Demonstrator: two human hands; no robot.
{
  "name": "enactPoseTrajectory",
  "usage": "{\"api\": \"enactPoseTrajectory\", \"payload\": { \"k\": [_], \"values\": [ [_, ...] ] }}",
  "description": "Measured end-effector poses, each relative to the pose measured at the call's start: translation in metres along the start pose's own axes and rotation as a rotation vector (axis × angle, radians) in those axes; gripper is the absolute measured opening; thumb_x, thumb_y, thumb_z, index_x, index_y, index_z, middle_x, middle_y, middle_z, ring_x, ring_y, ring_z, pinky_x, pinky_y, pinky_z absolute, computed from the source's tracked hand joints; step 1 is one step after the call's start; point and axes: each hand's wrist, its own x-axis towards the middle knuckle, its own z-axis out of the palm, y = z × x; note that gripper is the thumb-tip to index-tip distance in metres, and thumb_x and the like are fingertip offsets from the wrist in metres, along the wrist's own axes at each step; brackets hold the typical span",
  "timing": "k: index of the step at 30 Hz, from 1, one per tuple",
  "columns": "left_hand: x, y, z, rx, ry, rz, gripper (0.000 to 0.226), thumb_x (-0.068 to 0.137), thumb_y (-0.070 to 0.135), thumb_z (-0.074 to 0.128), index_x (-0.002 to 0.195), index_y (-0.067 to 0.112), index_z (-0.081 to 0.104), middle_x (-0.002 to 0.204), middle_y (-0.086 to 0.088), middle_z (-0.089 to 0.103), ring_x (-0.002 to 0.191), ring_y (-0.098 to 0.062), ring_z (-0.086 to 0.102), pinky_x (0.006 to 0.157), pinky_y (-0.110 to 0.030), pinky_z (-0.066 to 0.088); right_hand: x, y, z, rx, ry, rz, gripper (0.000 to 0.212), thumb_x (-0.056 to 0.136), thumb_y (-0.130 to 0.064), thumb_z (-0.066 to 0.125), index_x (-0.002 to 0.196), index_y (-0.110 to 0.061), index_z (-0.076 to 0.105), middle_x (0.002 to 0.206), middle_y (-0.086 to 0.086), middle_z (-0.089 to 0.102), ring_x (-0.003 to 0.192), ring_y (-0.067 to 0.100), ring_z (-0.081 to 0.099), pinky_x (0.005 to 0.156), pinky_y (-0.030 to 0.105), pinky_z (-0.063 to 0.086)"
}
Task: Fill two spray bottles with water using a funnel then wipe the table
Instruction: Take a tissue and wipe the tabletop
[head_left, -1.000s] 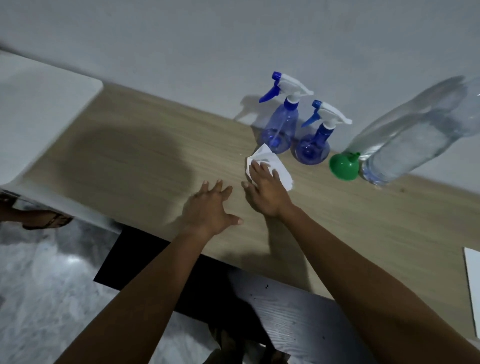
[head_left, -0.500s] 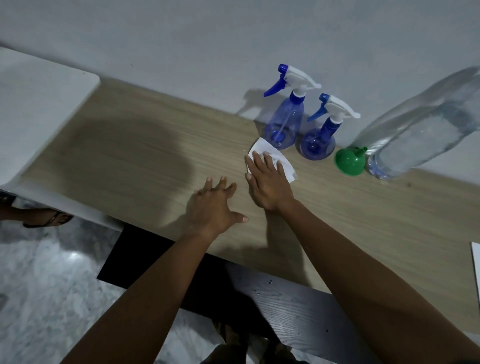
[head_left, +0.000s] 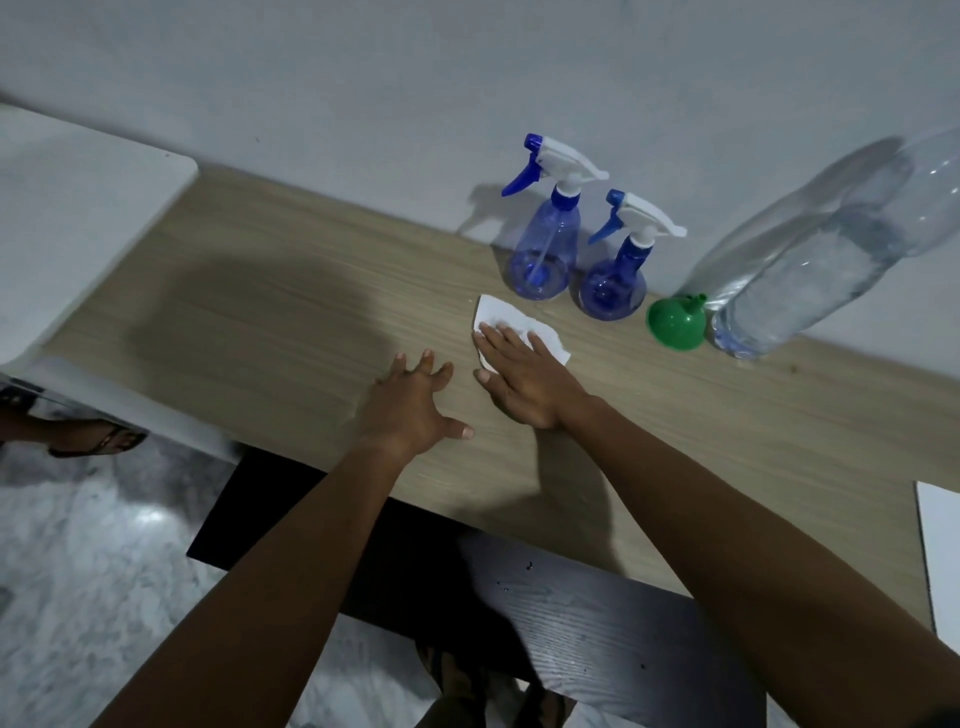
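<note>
Two blue spray bottles with white trigger heads stand capped against the wall, the taller bottle (head_left: 546, 248) left of the shorter bottle (head_left: 618, 270). A green funnel (head_left: 675, 323) lies on its side to their right, next to a big clear water bottle (head_left: 826, 260). My right hand (head_left: 524, 376) presses flat, fingers straight, on a white paper tissue (head_left: 498, 314) on the wooden table (head_left: 260, 322), just in front of the spray bottles. My left hand (head_left: 413, 405) rests on the table beside it with fingers spread, holding nothing.
A white surface (head_left: 67, 218) adjoins the table at the left. A white sheet edge (head_left: 940, 545) lies at the right. A dark bench (head_left: 597, 634) sits below the table's front edge. Someone's sandalled foot (head_left: 88, 439) is on the floor at left.
My right hand has slid the tissue a little back and forth in front of the spray bottles. My left hand stays planted on the table.
</note>
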Motion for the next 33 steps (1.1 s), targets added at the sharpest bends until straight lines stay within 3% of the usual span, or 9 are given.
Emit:
{"api": "enactPoseTrajectory", "payload": {
  "k": [6,12,16,23,28,31,33],
  "values": [
    [0.000,-0.001,0.003,-0.016,0.013,0.004,0.102,0.069,0.067,0.075,0.155,0.037,0.027,0.167,0.005,0.011,0.155,-0.026,0.002,0.121,-0.051,0.022,0.012,-0.005,0.002,0.014,0.011,0.054,0.063,0.109,-0.047,0.021,0.163,-0.019,0.006,0.172,-0.001,0.000,0.158,0.020,-0.007,0.127,0.051,-0.002],
    [0.003,-0.001,0.002,0.002,0.006,0.001,0.105,0.069,0.067,0.075,0.155,0.036,0.025,0.167,0.005,0.011,0.155,-0.027,0.003,0.121,-0.049,0.023,0.008,0.007,-0.016,0.064,-0.004,-0.008,0.058,0.110,-0.043,0.023,0.163,-0.026,0.008,0.172,0.000,-0.002,0.158,0.021,-0.005,0.125,0.046,-0.001],
    [0.006,0.004,-0.003,0.051,-0.025,-0.017,0.110,0.066,0.067,0.077,0.156,0.034,0.024,0.167,0.004,0.010,0.154,-0.030,0.004,0.119,-0.052,0.026,0.009,0.019,-0.011,-0.119,0.002,-0.004,0.057,0.110,-0.041,0.025,0.163,-0.028,0.008,0.172,0.001,-0.001,0.158,0.025,-0.004,0.126,0.052,0.004],
    [0.011,0.019,-0.013,0.094,-0.124,-0.078,0.119,0.066,0.061,0.082,0.158,0.031,0.013,0.168,0.004,0.002,0.154,-0.034,0.001,0.118,-0.057,0.026,0.001,0.021,-0.002,-0.067,0.149,0.233,0.056,0.107,-0.046,0.018,0.161,-0.035,0.013,0.172,0.001,0.003,0.158,0.027,0.001,0.125,0.055,0.006],
    [0.011,0.019,-0.013,0.092,-0.104,-0.077,0.118,0.065,0.060,0.083,0.158,0.031,0.016,0.168,0.003,0.005,0.154,-0.034,0.003,0.117,-0.057,0.027,0.001,0.015,-0.006,-0.047,0.141,0.282,0.055,0.109,-0.043,0.021,0.162,-0.033,0.014,0.172,0.002,0.002,0.158,0.028,0.000,0.125,0.055,0.004],
    [0.009,0.018,-0.011,0.066,-0.080,-0.071,0.117,0.065,0.058,0.084,0.157,0.031,0.018,0.168,0.003,0.007,0.154,-0.034,0.003,0.117,-0.057,0.027,-0.004,0.010,-0.010,-0.036,0.141,0.263,0.054,0.109,-0.039,0.027,0.161,-0.026,0.021,0.171,0.004,0.010,0.157,0.030,0.007,0.124,0.052,0.010],
    [0.007,0.018,-0.009,0.028,-0.065,-0.069,0.117,0.065,0.055,0.085,0.157,0.030,0.019,0.168,0.003,0.007,0.154,-0.035,0.003,0.118,-0.056,0.027,-0.017,0.008,-0.013,-0.012,0.183,0.219,0.050,0.108,-0.033,0.037,0.157,-0.021,0.035,0.167,0.006,0.027,0.153,0.030,0.024,0.120,0.049,0.026]
  ]
}}
